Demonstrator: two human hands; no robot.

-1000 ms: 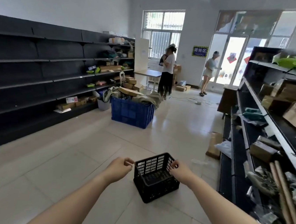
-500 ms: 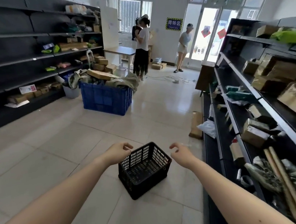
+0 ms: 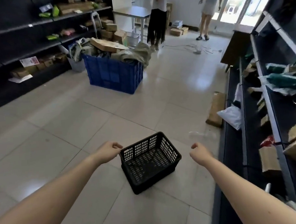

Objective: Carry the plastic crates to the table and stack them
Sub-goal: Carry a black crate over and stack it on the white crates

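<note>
A black slotted plastic crate [image 3: 150, 163] sits empty on the tiled floor just ahead of me, turned at an angle. My left hand [image 3: 107, 151] is at the crate's left rim corner with its fingertips pinched on the edge. My right hand [image 3: 200, 153] hovers to the right of the crate, a small gap away, fingers loosely curled and holding nothing. A grey table [image 3: 133, 11] stands far back near the white wall.
A big blue crate [image 3: 114, 75] heaped with cardboard and cloth stands mid-floor. Two people [image 3: 157, 14] [image 3: 209, 5] stand near the table and door. Dark shelving lines both sides; the right shelf [image 3: 272, 117] is close. A flat carton [image 3: 215, 108] and white bag [image 3: 231, 115] lie at its foot.
The crate has gone down to the floor and turned. My right hand let go of its rim and moved off to the right. The view tilted downward.
</note>
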